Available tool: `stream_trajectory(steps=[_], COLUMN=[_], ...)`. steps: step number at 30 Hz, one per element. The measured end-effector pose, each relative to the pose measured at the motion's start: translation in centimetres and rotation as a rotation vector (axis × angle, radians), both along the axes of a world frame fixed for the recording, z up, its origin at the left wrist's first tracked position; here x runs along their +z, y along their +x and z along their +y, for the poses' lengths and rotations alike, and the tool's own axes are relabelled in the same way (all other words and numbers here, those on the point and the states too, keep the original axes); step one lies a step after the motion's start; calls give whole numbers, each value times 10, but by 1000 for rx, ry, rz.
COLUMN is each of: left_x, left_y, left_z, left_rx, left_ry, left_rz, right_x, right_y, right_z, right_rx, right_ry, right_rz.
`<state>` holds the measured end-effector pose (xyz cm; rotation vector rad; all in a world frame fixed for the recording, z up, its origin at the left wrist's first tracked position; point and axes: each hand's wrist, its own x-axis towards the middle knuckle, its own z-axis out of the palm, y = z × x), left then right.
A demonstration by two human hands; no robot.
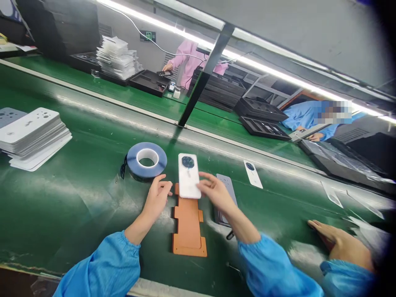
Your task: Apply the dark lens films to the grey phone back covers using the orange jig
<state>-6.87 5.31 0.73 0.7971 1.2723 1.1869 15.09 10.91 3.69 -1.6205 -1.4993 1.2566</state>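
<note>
A white phone-shaped panel (189, 181) with a round dark camera disc is over the top end of an orange fixture (188, 227). The fingers of my right hand (216, 193) are on the panel's right edge. To the left of the panel, my left hand (158, 197) has its fingers apart and curved, holding nothing. Behind my left hand lies a roll of blue tape (147, 160) with a white core. Grey phone-shaped sheets (227, 189) lie partly hidden behind my right wrist.
A stack of white sheets (34, 132) stands at the left. Another white panel (253, 174) lies at the back right. A co-worker's hand (343, 243) rests at the right. Across the divider are black trays (150, 82) and two people.
</note>
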Motion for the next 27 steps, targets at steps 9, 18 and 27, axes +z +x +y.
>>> stream_trajectory(steps=[9,18,27], left_x=[-15,3,36], left_y=[8,4,-89], left_z=[0,-12,-10], left_rx=[-116,-71,649], left_ry=[118,289,433], left_rz=[209,465,1033], right_x=[0,13,7], right_y=[20,-44,-175], right_z=[132,80,-9], right_rx=[-166,137,556], right_ry=[77,305,313], right_rz=[-416,-422,-60])
